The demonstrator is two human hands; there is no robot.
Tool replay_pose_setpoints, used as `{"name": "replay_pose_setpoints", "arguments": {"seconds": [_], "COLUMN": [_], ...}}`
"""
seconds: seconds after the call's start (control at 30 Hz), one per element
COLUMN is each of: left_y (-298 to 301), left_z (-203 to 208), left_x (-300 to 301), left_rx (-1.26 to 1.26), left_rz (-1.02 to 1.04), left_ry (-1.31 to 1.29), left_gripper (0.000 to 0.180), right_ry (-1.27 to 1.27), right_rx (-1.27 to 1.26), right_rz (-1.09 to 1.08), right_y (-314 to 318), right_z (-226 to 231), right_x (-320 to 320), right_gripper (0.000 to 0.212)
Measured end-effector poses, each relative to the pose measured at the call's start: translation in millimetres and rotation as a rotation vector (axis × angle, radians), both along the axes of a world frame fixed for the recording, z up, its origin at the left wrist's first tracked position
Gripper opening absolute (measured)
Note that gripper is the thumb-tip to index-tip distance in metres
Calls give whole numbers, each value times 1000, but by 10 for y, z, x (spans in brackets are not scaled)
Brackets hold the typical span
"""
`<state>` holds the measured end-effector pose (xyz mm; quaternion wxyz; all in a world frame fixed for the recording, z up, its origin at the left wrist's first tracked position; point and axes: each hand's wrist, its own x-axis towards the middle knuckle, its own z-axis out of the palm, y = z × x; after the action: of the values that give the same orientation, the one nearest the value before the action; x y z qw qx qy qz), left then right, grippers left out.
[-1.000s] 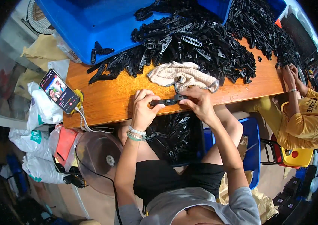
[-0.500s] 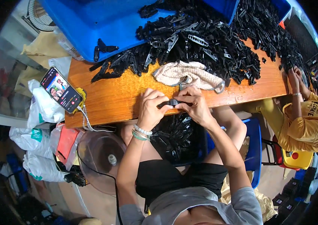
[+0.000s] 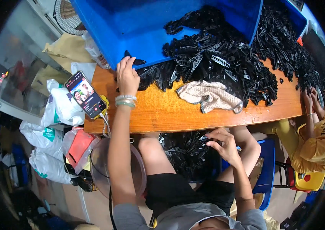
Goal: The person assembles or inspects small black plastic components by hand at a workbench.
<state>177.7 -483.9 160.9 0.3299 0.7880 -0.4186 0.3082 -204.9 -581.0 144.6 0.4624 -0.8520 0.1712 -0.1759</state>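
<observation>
A workshop, likely for assembly: heaps of black plastic parts [image 3: 243, 73], blue tubs [image 3: 135, 32], co-worker [image 3: 315, 151] at the wooden table [image 3: 151, 111].

On my feed I see plain black plastic parts [image 3: 216, 63] at upper centre, a bright blue tub [image 3: 132, 23] at upper left, an orange-brown, wood-grained counter [image 3: 155, 115], and a cream, waffle-patterned cloth [image 3: 208, 94] edged dark. I make out black shorts [image 3: 170, 191] at lower centre and a yellow shirt [image 3: 317, 151] at far right.
</observation>
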Motion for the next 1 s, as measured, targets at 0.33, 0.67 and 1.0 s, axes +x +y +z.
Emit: {"name": "replay_pose_setpoints", "arguments": {"seconds": [0.33, 0.67, 1.0], "left_y": [313, 2440, 2863], "left_z": [53, -467, -1282], "left_x": [-214, -1500, -1730], "left_rx": [68, -681, -549], "left_rz": [-302, -256, -317], "left_ry": [142, 1393, 1657], "left_gripper": [27, 22, 27], "right_ry": [25, 51, 53], "right_rx": [176, 246, 281], "right_rz": [-88, -90, -147], "right_y": [-21, 28, 52], "right_z": [-253, -472, -493], "right_x": [-199, -234, -314], "right_gripper": [20, 18, 17]}}
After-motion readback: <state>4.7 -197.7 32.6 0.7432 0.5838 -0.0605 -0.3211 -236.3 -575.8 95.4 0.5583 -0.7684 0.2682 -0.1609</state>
